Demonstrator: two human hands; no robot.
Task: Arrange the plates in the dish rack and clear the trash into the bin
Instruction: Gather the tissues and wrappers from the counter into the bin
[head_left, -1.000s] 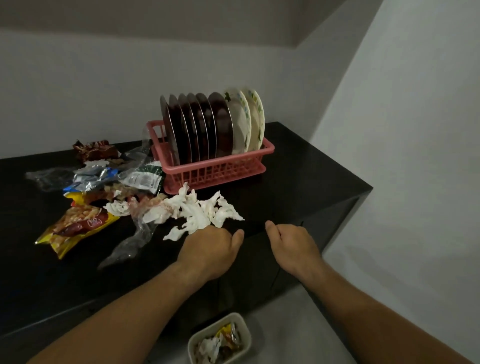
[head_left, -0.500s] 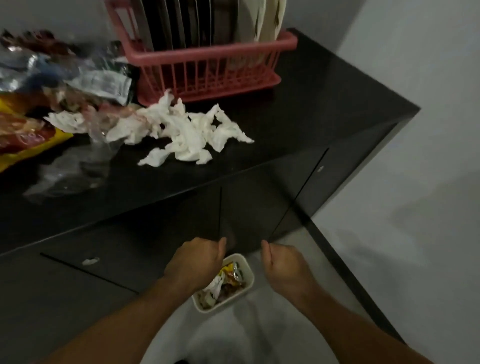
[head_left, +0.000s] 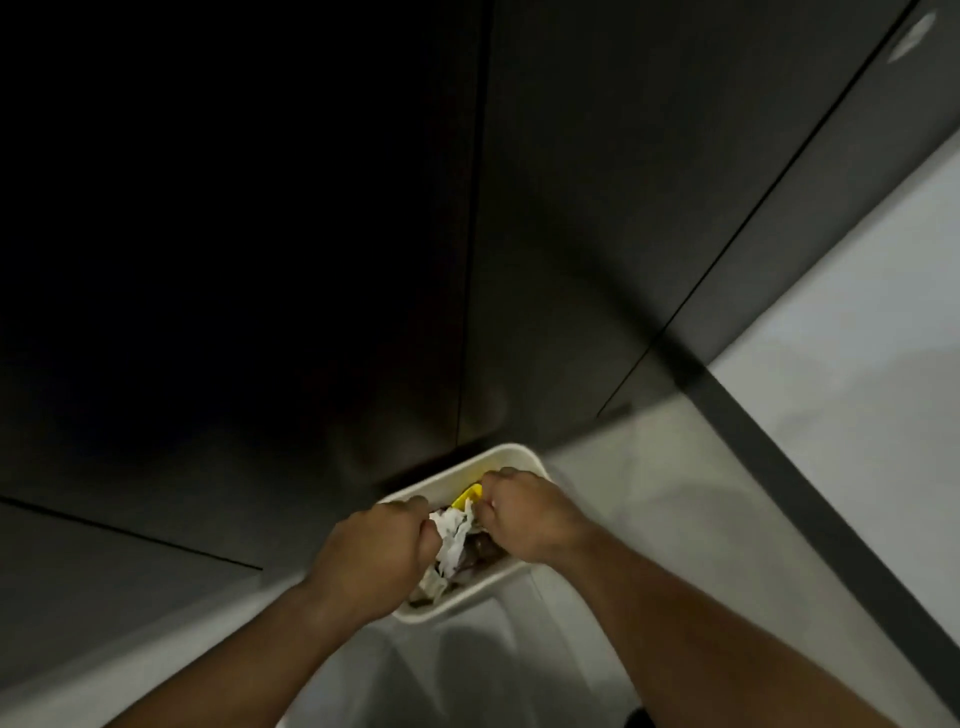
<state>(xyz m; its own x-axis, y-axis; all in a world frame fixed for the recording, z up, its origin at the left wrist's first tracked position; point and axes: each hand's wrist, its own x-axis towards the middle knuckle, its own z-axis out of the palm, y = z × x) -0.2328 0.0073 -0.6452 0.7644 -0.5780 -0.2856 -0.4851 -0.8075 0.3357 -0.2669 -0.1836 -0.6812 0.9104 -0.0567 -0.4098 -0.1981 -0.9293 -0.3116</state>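
Over floor bin (head_left: 498, 462) | left hand (head_left: 371, 556), right hand (head_left: 524, 512) dropped from counter, both curled, grip unclear | white paper (head_left: 454, 540) inside; clearing underway

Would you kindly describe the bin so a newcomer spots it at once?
Follow the dark cabinet front down to the pale floor. The bin stands at its foot: a white, round-cornered tub holding crumpled tissue and a yellow wrapper.
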